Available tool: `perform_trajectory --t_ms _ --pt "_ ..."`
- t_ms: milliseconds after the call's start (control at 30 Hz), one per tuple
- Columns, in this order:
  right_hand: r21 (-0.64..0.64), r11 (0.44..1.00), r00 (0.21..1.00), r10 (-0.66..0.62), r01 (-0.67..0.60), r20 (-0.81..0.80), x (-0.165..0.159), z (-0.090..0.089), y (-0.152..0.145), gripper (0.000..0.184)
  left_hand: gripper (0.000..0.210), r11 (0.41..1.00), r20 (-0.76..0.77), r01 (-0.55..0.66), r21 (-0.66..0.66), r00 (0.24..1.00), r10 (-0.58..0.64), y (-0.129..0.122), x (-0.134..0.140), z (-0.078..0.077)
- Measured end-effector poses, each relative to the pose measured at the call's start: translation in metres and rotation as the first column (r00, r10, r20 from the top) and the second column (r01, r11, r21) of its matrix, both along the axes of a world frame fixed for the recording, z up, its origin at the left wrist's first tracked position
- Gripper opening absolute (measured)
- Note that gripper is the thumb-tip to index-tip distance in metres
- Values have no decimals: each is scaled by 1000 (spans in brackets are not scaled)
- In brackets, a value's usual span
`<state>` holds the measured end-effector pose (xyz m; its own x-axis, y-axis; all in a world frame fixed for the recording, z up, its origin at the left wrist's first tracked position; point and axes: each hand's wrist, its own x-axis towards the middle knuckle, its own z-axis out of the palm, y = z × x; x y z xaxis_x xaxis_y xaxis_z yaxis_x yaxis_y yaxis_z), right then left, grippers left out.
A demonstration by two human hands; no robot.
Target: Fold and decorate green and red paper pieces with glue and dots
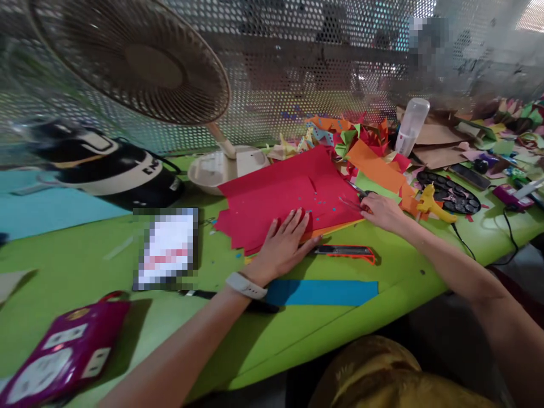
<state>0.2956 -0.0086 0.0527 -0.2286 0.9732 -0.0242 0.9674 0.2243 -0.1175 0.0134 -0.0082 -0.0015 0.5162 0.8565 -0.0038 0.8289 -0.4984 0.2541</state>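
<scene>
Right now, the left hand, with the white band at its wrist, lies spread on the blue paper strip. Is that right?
Not quite: the head view shows the left hand, with the white band at its wrist, spread on the red paper, not on the blue paper strip.

A fan (155, 67) stands beside a black-and-white bottle (117, 173).

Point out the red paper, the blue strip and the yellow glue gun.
Red paper (285, 191), head view: middle of the top sheet.
Blue strip (325, 292), head view: middle of its flat face.
Yellow glue gun (432, 204), head view: its yellow body.
</scene>
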Motion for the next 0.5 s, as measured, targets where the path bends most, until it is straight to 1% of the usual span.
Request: perform_trajectory --t_ms 233,367,500 --pt "61 994 996 -89 89 -9 8 -6 7 21 80 999 2 17 -43 1000 -17 0 1 9" --pt "72 981 983 -181 178 25 11 -4 9 22 83 997 10 11 -78 1000 -10 -2 3 16" --pt "87 974 976 -212 207 53 12 -1 8 22 84 994 19 13 -108 1000 -11 -8 5 20"
